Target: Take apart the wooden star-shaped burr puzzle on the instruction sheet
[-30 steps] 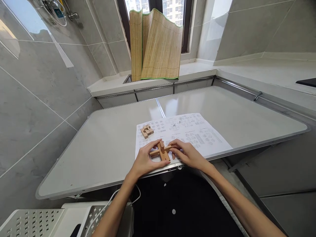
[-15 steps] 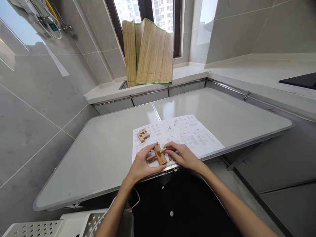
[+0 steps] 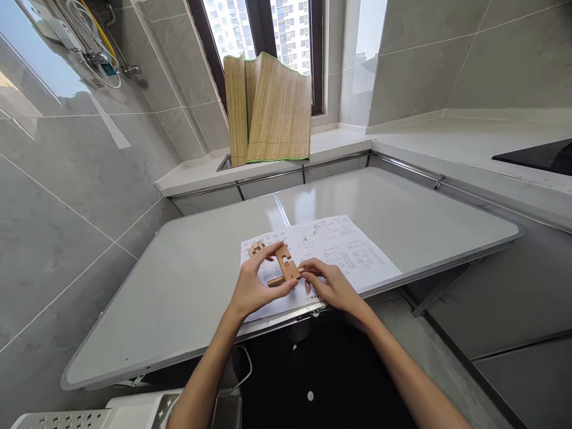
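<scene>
The notched wooden piece (image 3: 285,262) had come up off the instruction sheet (image 3: 339,253) since a second before, when it lay flat across the wooden stick (image 3: 288,277); now it stood tilted above the sheet's near edge, so the crossed pair looked to me to be loosening or turning. My left hand (image 3: 252,286) pinched that piece, forefinger on top, thumb beneath. My right hand (image 3: 333,285) pinched the stick's end, fingers close together. A small cluster of wooden blocks (image 3: 256,248) sat on the sheet's far left corner, on the white table (image 3: 187,286).
</scene>
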Demonstrator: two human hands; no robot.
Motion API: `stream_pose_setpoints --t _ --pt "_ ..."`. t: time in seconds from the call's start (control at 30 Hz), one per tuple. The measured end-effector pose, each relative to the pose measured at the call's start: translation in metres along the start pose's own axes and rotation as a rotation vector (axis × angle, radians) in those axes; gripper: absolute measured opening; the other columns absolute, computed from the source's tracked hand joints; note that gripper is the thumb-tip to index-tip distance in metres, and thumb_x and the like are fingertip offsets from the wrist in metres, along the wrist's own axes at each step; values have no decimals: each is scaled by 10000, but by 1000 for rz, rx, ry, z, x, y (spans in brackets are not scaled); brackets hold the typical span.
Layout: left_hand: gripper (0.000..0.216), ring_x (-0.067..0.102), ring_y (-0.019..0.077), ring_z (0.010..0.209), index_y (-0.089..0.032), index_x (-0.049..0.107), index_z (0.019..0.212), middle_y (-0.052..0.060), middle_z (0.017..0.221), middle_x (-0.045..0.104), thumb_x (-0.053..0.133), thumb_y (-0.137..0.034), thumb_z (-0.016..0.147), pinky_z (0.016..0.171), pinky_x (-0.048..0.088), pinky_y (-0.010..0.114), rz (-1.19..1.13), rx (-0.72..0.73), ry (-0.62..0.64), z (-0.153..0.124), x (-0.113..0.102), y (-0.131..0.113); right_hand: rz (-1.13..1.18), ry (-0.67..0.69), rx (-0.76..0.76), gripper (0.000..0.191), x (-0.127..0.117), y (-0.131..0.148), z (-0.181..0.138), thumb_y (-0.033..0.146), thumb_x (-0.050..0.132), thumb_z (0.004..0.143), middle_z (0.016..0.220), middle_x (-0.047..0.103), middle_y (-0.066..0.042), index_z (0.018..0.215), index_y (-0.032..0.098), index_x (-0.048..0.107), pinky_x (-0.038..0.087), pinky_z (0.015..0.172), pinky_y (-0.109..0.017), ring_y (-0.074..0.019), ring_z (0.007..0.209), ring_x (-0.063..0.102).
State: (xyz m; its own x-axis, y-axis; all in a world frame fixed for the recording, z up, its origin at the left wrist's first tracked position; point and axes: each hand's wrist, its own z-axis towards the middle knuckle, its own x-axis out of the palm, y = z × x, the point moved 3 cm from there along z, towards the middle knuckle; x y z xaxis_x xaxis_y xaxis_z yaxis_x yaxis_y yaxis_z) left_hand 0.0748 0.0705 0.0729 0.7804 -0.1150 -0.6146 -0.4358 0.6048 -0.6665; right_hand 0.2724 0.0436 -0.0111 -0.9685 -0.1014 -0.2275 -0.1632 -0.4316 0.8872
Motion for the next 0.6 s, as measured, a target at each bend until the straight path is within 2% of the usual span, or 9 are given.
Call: stream_pose_setpoints --t 0.13,0.23,0.3,0.37,0.47,0.6 --pt "742 654 290 1234 -227 582 1473 111 1440 670 843 -385 797 1084 524 426 -74 -25 -124 1 -15 4 3 -57 14 240 -3 -2 -1 436 531 1071 735 699 7 1130 227 631 506 749 -319 -193 706 682" --pt "694 621 296 1300 -240 571 1465 109 1481 633 806 -434 842 1112 505 435 -64 -127 -268 -12 -25 21 6 -129 43 249 -5 -8 -1 444 528 1066 722 702 4 1140 228 627 491 712 -317 -207 717 685" --pt "718 634 304 1272 -247 566 1451 106 1454 643 819 -473 818 1090 517 458 29 -221 -317 -28 -27 37 13 -181 62 254 -6 -12 0 450 531 1062 720 709 -1 1145 227 620 483 692 -317 -218 737 694" --pt "775 662 313 1211 -237 554 1444 114 1402 663 844 -506 778 1060 536 485 144 -303 -307 -44 -25 51 20 -229 80 260 -7 -15 1 460 538 1055 724 718 -7 1139 226 613 492 710 -326 -225 744 701" --pt "813 654 331 1222 -221 540 1433 130 1395 647 840 -560 758 1044 549 502 277 -362 -260 -65 -19 66 22 -259 108 263 -8 -19 2 469 542 1048 763 746 -16 1125 227 610 510 764 -342 -222 734 706" --pt "805 604 346 1298 -227 528 1432 124 1408 629 816 -582 770 1111 505 534 399 -376 -212 -76 -14 72 -9 -255 130 265 -8 -20 2 471 542 1044 773 753 -18 1119 227 613 512 771 -341 -223 734 708"
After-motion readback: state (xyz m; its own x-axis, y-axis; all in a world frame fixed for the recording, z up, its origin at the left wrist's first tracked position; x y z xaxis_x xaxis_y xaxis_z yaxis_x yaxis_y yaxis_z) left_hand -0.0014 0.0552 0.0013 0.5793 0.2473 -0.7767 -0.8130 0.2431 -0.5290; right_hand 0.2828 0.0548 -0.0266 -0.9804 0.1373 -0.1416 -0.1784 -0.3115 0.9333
